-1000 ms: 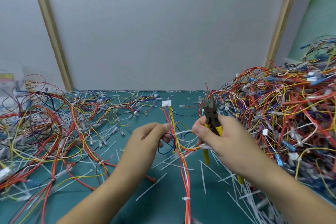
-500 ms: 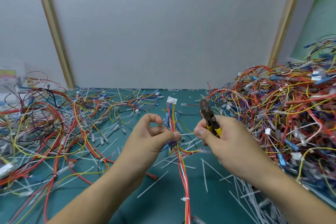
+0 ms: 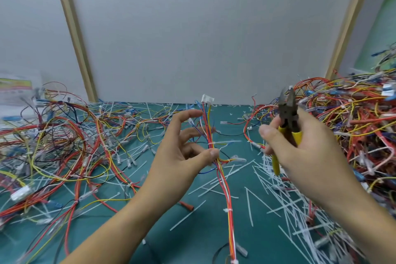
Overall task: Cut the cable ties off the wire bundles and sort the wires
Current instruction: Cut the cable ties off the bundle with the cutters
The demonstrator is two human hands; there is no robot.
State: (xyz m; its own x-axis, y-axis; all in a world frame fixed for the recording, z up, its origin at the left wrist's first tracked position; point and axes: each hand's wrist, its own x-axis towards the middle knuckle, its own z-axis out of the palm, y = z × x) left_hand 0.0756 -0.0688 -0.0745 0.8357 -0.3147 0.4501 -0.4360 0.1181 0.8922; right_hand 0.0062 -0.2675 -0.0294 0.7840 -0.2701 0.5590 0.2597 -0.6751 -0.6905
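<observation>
My left hand (image 3: 188,152) pinches a thin wire bundle (image 3: 222,180) of red, yellow, white and blue wires between thumb and fingers, holding it upright. A white connector (image 3: 207,99) tops the bundle. A white cable tie (image 3: 222,143) wraps the bundle just above my thumb, its tail pointing right. Another tie (image 3: 227,210) sits lower down. My right hand (image 3: 300,148) grips yellow-handled cutters (image 3: 288,113), jaws slightly apart and pointing up, to the right of the bundle and apart from it.
A big heap of tied wire bundles (image 3: 353,126) fills the right side. Loose wires (image 3: 64,139) spread over the left of the green mat (image 3: 205,238). Cut white ties (image 3: 278,195) litter the mat, thickest at the right. A grey wall panel stands behind.
My left hand raised the bundle and its index finger opened out. My right hand lifted the cutters up and to the right, away from the bundle.
</observation>
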